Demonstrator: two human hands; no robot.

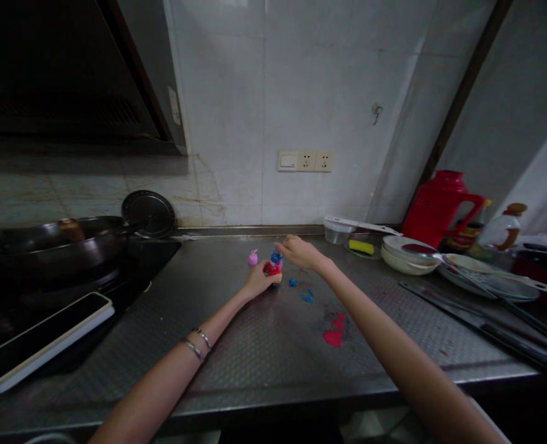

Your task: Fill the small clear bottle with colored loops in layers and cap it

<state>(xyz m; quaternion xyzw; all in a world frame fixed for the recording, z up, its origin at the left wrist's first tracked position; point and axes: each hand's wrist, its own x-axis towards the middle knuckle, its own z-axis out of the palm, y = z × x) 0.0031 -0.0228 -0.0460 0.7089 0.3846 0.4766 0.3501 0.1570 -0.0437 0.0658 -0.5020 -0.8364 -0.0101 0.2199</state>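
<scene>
A small figure with a red body and a blue top [275, 266] stands upright on the metal counter. My left hand [258, 280] is wrapped round its lower part. From above, my right hand [298, 251] pinches at the blue top, its fingertips closed there. What exactly lies between those fingertips is too small to make out. A small pink ball-like piece with a loop [253, 258] rests just left of the figure. To the right lie a blue lump [292, 282] and several thin blue bits [308, 296]. Closer to me is a flat red piece [335, 331] with a ragged edge.
On the left are a wok [79, 250] on the stove and a phone-like slab [46, 336]. At right stand stacked bowls [407, 266], a yellow sponge [361, 247], a red thermos jug [433, 209] and long dark utensils [467, 317]. The tiled wall [236, 123] closes off the back.
</scene>
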